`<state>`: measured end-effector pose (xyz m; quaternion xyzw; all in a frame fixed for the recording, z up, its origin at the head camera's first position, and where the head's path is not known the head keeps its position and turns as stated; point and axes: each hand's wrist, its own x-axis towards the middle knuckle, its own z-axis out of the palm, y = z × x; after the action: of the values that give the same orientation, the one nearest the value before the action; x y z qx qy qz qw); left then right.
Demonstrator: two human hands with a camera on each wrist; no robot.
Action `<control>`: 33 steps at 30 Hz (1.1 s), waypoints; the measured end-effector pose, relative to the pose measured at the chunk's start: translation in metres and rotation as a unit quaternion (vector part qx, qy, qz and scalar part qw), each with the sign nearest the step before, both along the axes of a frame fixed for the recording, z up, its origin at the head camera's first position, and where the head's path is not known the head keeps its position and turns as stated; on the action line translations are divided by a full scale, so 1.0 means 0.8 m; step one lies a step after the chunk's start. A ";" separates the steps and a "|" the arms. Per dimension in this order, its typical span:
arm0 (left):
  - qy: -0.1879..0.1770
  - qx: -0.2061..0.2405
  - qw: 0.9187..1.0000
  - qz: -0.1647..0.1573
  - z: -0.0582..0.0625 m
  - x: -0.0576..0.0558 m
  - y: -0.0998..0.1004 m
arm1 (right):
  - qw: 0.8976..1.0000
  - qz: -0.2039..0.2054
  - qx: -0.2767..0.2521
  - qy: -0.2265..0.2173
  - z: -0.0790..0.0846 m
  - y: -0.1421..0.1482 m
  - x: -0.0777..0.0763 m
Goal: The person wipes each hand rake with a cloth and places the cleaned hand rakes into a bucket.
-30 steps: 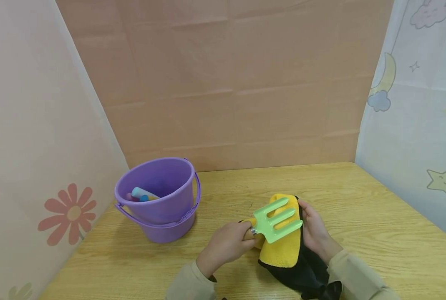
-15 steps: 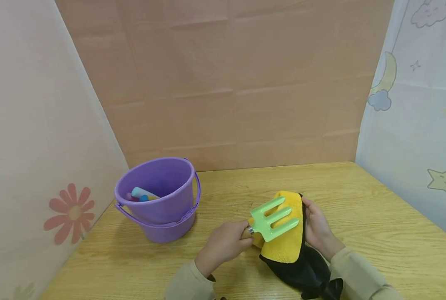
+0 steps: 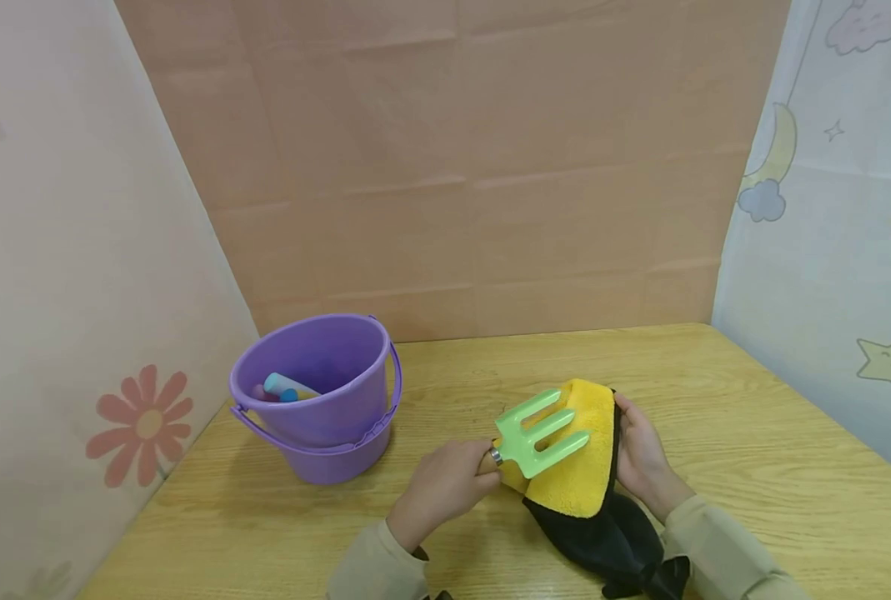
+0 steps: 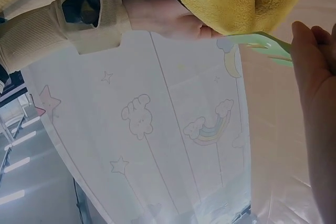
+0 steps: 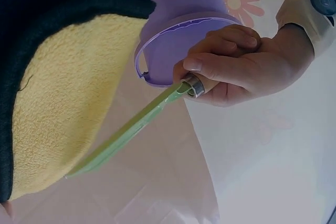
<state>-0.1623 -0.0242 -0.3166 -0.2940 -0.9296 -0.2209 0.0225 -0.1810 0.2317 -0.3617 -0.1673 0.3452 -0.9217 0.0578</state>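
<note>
In the head view my left hand [image 3: 441, 487] grips the wooden handle of a green garden hand fork [image 3: 523, 442], its three tines pointing right. Behind the tines is a cloth [image 3: 588, 475], yellow and fluffy on one face, black on the other. My right hand [image 3: 643, 462] holds the cloth by its black-edged right side, with most of the fingers hidden behind it. The cloth's black part hangs down toward the right sleeve. From the right wrist, the fork [image 5: 131, 129] shows edge-on, its tip overlapping the yellow cloth [image 5: 68, 98], and the left thumb lies along the handle.
A purple bucket [image 3: 370, 417] stands at the left of the wooden table [image 3: 445, 383], its handle hanging down. Inside lie several coloured sticks [image 3: 283, 386]. A brown sheet [image 3: 445, 208] backs the table, and printed white sheets [image 3: 828, 275] flank it.
The cloth and my right hand have shifted slightly right and away from me. The fork has moved a little left, so its tines reach less far across the yellow face.
</note>
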 end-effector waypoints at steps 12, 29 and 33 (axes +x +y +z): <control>0.006 0.006 1.000 -0.013 0.008 0.003 0.013 | 0.997 0.069 0.036 -0.001 0.001 -0.021 -0.004; 0.002 -0.008 1.000 -0.012 0.011 0.003 0.023 | 0.955 -0.098 0.248 -0.132 0.002 -0.050 0.001; -0.006 -0.008 1.000 -0.012 0.011 0.001 0.022 | 0.956 -0.094 0.249 -0.124 0.004 -0.050 -0.001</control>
<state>-0.1615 -0.0066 -0.3081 -0.3036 -0.9279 -0.2161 0.0118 -0.1817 0.1915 -0.3589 0.0008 0.5684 -0.8210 0.0531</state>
